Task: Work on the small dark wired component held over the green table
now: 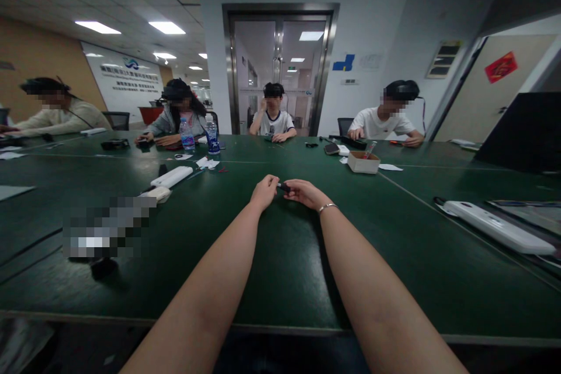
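Observation:
Both my arms stretch out over a dark green table (280, 269). My left hand (264, 191) and my right hand (304, 192) meet at the middle, fingers curled. Between them they pinch a small dark object (284, 187), too small to name. A thin bracelet sits on my right wrist (326, 207).
A white power strip (497, 226) lies at the right, another (171, 176) at the left. A small cardboard box (363, 162) stands beyond my hands. Two water bottles (212, 138) stand far left. Several people sit at the far side. A dark laptop (521, 131) is at far right.

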Demonstrator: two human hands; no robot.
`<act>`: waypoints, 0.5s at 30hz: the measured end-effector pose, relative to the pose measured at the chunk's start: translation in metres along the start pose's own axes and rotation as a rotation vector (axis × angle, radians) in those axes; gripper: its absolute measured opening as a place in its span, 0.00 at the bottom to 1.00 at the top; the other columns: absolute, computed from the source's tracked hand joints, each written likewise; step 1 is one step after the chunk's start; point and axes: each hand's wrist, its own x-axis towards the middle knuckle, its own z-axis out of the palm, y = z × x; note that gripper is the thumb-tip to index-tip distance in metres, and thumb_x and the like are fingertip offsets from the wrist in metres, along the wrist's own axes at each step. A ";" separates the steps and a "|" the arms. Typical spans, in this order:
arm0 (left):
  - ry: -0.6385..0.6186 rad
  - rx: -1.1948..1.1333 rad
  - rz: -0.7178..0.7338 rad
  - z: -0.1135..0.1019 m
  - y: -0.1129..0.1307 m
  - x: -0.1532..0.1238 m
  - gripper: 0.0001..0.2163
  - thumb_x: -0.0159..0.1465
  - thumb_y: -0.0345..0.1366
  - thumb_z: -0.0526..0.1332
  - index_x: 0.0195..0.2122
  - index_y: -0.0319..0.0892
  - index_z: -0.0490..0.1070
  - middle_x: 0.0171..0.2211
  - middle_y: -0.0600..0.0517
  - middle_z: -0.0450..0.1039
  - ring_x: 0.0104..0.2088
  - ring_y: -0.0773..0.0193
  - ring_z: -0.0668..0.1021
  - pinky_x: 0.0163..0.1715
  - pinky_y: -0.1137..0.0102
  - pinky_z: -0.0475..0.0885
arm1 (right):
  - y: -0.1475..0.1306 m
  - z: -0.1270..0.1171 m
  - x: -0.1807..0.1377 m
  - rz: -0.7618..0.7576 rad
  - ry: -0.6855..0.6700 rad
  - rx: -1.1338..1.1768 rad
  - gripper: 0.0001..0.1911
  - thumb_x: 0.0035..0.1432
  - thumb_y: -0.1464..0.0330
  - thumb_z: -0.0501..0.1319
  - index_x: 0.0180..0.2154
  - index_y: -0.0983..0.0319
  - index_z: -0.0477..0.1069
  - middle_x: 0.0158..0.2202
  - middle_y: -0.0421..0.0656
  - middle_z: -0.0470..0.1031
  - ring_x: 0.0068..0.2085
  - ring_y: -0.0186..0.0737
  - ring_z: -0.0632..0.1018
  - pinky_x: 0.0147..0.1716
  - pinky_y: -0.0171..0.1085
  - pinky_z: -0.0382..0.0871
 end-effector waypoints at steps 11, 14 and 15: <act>-0.008 -0.050 0.012 0.002 -0.006 0.004 0.10 0.63 0.38 0.53 0.40 0.43 0.71 0.21 0.55 0.68 0.23 0.68 0.71 0.25 0.74 0.64 | -0.001 0.002 -0.001 0.003 0.037 0.030 0.04 0.62 0.75 0.58 0.33 0.67 0.70 0.21 0.39 0.71 0.20 0.29 0.73 0.36 0.38 0.78; -0.009 -0.061 0.012 0.001 -0.003 0.002 0.10 0.63 0.39 0.53 0.39 0.42 0.71 0.19 0.56 0.67 0.21 0.69 0.69 0.23 0.74 0.63 | 0.000 0.001 -0.002 -0.006 0.037 0.037 0.03 0.62 0.74 0.59 0.33 0.67 0.69 0.24 0.42 0.74 0.21 0.30 0.75 0.36 0.38 0.78; -0.005 -0.067 0.013 0.001 -0.003 0.002 0.10 0.63 0.39 0.53 0.39 0.42 0.71 0.19 0.56 0.67 0.21 0.69 0.69 0.23 0.74 0.62 | 0.000 0.001 -0.002 -0.007 0.037 0.038 0.03 0.61 0.74 0.60 0.33 0.67 0.69 0.25 0.43 0.75 0.22 0.31 0.76 0.36 0.38 0.78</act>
